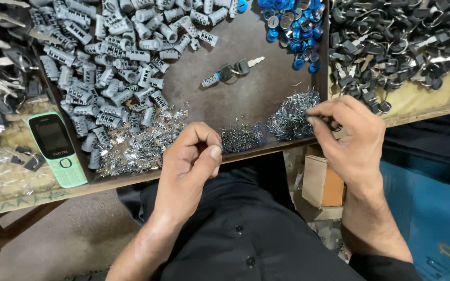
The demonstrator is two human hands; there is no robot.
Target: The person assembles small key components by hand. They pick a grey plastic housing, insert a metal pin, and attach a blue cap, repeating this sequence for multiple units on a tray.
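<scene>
Left hand [191, 158] curls shut, contents hidden; right hand [347, 135] pinches fine pins from the spring pile [290, 117] at two o'clock, grey lock cylinders [115, 67] heaped at eleven within reach.

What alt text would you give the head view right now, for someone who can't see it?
Seen from above, the right hand pinches at a pile of small metal springs on a dark tray, while the left hand is closed near the tray's front edge. Grey lock cylinders, blue caps and a green phone lie around.
</scene>
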